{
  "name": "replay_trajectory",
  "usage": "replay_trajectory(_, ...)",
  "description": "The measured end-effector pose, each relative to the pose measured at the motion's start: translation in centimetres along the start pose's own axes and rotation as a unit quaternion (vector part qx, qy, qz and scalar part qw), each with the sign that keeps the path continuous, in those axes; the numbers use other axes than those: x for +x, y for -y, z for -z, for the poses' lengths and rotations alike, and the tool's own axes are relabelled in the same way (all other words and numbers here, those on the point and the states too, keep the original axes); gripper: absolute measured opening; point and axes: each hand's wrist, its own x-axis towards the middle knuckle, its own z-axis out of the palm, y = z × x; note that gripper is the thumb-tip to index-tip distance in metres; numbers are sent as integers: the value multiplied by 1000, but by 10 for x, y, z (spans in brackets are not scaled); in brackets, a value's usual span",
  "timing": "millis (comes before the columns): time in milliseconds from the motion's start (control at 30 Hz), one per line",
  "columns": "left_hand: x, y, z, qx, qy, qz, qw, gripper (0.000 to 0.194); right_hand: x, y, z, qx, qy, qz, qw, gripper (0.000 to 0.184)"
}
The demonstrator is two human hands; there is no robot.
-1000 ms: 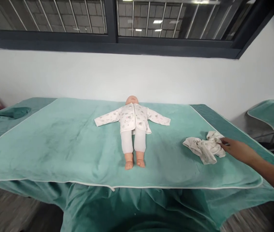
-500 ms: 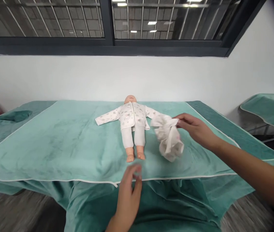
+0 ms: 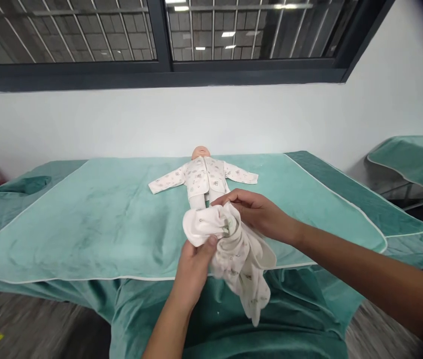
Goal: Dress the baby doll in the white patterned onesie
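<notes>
A baby doll (image 3: 203,177) in a white patterned top and white trousers lies on its back on a teal towel (image 3: 95,219), head toward the wall. In front of its legs I hold a crumpled white garment (image 3: 239,254) with both hands. My left hand (image 3: 195,264) grips its lower left part from below, fingers closed. My right hand (image 3: 258,212) pinches its top edge. The garment's loose end hangs down past the towel's near edge and hides the doll's feet.
The towel covers a bed draped in darker teal cloth (image 3: 233,319). A folded dark green cloth (image 3: 24,184) lies at the far left. Another teal-covered bed (image 3: 416,162) stands at the right. A white wall and a dark window frame (image 3: 162,75) are behind.
My right hand took the garment from the bed's right side and carried it left to the middle. My left hand came up from below and gripped it too.
</notes>
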Motion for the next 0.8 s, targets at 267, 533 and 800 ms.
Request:
replay_trajectory(267,18,-54,26,-40,-96,-114,988,22,-3,3,10,-128,49,87,987,17)
replay_trajectory(533,40,-87,25,62,-38,-153,986,20,13,7,12,-231,13,32,972,17)
replay_trajectory(800,43,-90,7,41,77,-70,994,18,40,19,-8,-71,4,74,995,34)
